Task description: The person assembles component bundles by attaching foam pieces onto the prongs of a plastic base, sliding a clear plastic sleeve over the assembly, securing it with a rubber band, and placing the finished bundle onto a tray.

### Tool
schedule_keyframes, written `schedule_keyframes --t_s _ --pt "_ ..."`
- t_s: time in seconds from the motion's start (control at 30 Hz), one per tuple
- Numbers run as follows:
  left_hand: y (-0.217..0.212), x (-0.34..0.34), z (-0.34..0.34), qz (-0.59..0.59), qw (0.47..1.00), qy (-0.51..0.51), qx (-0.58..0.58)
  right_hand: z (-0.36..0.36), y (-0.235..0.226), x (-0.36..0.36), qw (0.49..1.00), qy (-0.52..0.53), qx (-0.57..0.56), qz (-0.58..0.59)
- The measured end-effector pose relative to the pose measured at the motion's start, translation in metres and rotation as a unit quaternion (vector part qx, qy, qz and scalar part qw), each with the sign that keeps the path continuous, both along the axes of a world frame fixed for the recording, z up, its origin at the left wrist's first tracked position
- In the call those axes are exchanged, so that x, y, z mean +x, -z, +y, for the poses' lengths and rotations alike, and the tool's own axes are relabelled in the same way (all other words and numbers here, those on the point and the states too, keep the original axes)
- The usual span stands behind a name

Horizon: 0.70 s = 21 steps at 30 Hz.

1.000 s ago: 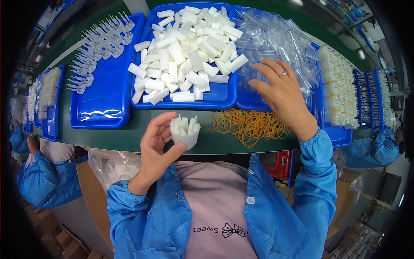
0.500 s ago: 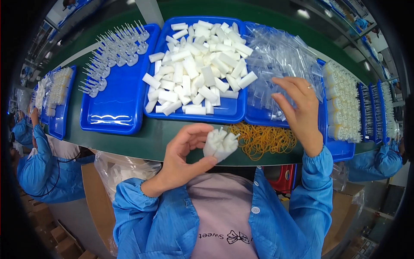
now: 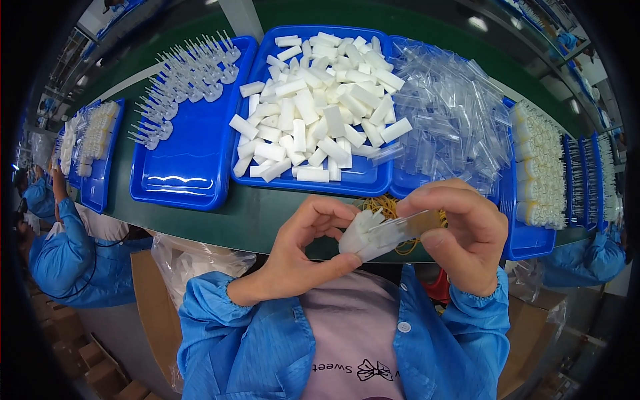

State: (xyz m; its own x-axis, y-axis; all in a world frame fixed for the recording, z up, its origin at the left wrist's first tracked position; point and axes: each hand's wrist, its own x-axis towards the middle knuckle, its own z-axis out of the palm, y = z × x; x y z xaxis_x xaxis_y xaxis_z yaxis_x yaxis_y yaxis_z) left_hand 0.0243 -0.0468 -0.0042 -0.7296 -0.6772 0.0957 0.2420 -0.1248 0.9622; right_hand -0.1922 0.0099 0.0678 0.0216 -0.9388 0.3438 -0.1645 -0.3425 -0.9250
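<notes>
My left hand [image 3: 297, 257] holds a small bundle of white pieces [image 3: 360, 241] between thumb and fingers, with thin white stems sticking out of its upper end. Between the thumb and fingers of my right hand [image 3: 470, 223] is a clear plastic sleeve [image 3: 415, 225]. The sleeve's left end meets the stems; whether it goes around them or lies against them, I cannot tell. Both hands are in front of my chest, at the table's near edge. Yellow rubber bands [image 3: 375, 205] lie in a heap just beyond the sleeve, partly hidden by my right hand.
White foam-like blocks [image 3: 310, 110] fill the middle blue tray. A tray of clear plastic sleeves [image 3: 453, 113] stands to its right. Left, a blue tray [image 3: 180, 157] bears rows of white stemmed parts [image 3: 190, 77]. Bundled pieces [image 3: 537, 167] fill the far-right tray. Co-workers in blue [image 3: 73, 267] sit at the left.
My right hand has come from over the sleeve tray down to the bundle, bringing a clear sleeve. My left hand has shifted slightly right and tilted the bundle.
</notes>
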Motion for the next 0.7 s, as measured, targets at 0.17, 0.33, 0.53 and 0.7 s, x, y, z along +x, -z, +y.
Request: schedule_keyframes --t_s 0.17,0.33,0.53,0.7 --pt "-0.001 0.003 -0.001 0.018 0.999 0.007 0.037 -0.003 0.001 0.000 1.000 0.008 -0.002 0.012" --pt "0.002 0.005 0.002 0.023 0.998 -0.019 0.046 -0.005 -0.002 0.001 0.997 0.012 0.029 0.068" --pt "0.006 0.004 0.001 0.017 0.981 -0.115 -0.156 -0.008 0.010 -0.006 0.993 -0.008 0.095 -0.074" --pt "0.000 -0.003 0.004 0.013 0.961 -0.146 -0.232 -0.010 0.012 -0.012 0.961 -0.034 0.203 -0.187"
